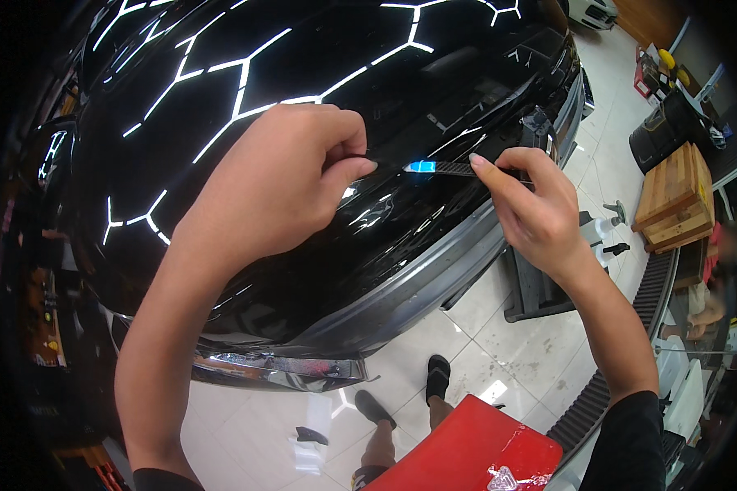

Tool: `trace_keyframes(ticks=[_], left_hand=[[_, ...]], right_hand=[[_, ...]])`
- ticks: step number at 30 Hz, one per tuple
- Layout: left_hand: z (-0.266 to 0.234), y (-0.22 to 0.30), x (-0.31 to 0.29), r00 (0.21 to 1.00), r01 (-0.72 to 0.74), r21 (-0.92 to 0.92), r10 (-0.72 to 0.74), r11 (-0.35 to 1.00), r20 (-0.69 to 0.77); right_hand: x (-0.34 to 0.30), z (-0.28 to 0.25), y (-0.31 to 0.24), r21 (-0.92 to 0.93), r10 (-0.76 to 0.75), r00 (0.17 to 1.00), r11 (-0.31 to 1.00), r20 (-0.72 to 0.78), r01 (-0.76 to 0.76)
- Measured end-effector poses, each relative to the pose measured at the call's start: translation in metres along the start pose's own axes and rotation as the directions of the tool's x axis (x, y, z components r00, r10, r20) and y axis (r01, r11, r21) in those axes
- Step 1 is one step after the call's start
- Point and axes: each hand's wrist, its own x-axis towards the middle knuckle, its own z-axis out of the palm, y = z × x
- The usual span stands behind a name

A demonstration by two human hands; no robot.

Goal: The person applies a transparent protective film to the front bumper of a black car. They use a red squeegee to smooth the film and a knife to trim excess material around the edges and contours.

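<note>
Over the glossy black car hood (172, 114), both my hands are raised. A slim cutter knife (454, 168) with a black textured handle is pinched between the thumb and fingers of my right hand (540, 209). Its flat blade points left and glints bright blue. To the left of the tip, my left hand (291, 164) is closed, thumb pressed to curled fingers. Anything it may hold is hidden or too thin to see. A gap separates the blade from my left fingertips.
A grey trim strip (401, 299) runs along the hood's near edge. Below me are a red glossy panel (467, 450), my feet and a tiled floor (434, 335). Wooden boxes (675, 200), a black bin (663, 135) and spray bottles (606, 254) stand at the right.
</note>
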Motion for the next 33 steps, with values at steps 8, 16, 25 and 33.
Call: trace_keyframes(ticks=[8, 16, 25, 33], left_hand=[[0.034, 0.005, 0.010, 0.914, -0.344, 0.231, 0.381, 0.910, -0.140], [0.004, -0.028, -0.068, 0.932, -0.289, 0.024, 0.287, 0.957, -0.223], [-0.029, -0.088, -0.169, 0.957, -0.111, -0.061, 0.090, 0.992, -0.277], [-0.073, -0.157, -0.257, 0.893, 0.016, -0.057, -0.040, 0.998, -0.449]], right_hand=[[-0.033, -0.008, -0.016, 0.195, 0.338, 0.931, 0.931, -0.136, -0.309], [-0.077, -0.023, -0.105, 0.544, 0.809, 0.578, 0.533, -0.106, -0.648], [-0.112, -0.046, -0.169, 0.582, 0.905, 0.419, 0.300, 0.077, -0.756], [-0.101, -0.047, -0.227, 0.570, 0.883, 0.450, 0.305, 0.131, -0.763]])
